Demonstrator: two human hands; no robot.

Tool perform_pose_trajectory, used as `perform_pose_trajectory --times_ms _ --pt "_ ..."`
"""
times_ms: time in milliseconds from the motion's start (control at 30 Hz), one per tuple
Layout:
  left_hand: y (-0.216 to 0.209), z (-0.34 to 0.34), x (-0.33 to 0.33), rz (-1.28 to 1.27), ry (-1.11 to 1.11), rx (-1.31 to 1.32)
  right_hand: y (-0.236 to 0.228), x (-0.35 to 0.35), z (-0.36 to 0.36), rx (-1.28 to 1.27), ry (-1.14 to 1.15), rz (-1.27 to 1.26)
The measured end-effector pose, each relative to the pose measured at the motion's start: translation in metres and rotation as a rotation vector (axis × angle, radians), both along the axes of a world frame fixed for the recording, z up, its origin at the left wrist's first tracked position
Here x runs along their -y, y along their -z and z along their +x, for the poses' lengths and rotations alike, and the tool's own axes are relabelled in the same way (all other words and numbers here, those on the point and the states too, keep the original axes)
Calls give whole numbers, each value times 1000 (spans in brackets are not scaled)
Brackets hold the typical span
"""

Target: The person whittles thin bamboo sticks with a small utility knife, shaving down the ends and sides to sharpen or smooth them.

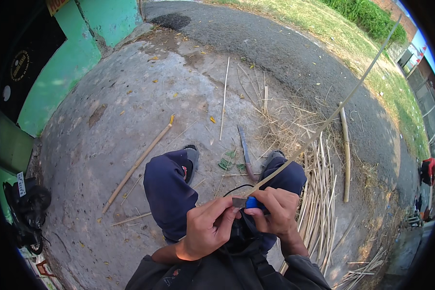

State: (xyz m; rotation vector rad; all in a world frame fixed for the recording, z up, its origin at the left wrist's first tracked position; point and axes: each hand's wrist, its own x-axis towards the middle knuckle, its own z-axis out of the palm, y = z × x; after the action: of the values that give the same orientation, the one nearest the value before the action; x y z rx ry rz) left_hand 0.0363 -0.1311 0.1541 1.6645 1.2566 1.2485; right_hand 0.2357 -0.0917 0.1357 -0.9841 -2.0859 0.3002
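In front of my body my two hands meet over a long, thin bamboo strip [319, 129] that slants up to the far right. My left hand [210, 227] is closed, its thumb and forefinger pinching at the strip's near end, against a short grey blade. That end is mostly hidden by the fingers. My right hand [278, 210] is closed round a small knife with a blue handle [251, 203], its thumb and forefinger also against the strip. Between my feet lies a large knife [245, 151] with a brown handle.
Many split bamboo strips [319, 208] lie beside my right leg, with shavings [287, 121] beyond. A bamboo pole [345, 152] rests further right, another stick [140, 164] to the left. A parked motorcycle [26, 208] stands by the green wall [58, 96]. Asphalt [237, 34] runs beyond.
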Motion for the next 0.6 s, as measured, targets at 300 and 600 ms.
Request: perform_pose_trajectory --times_ms 300,600 --pt "2 1 1 64 -58 -41 3 -1 -1 -5 44 17" --pt "-5 6 -2 66 -63 -4 -5 -6 1 -54 126 32"
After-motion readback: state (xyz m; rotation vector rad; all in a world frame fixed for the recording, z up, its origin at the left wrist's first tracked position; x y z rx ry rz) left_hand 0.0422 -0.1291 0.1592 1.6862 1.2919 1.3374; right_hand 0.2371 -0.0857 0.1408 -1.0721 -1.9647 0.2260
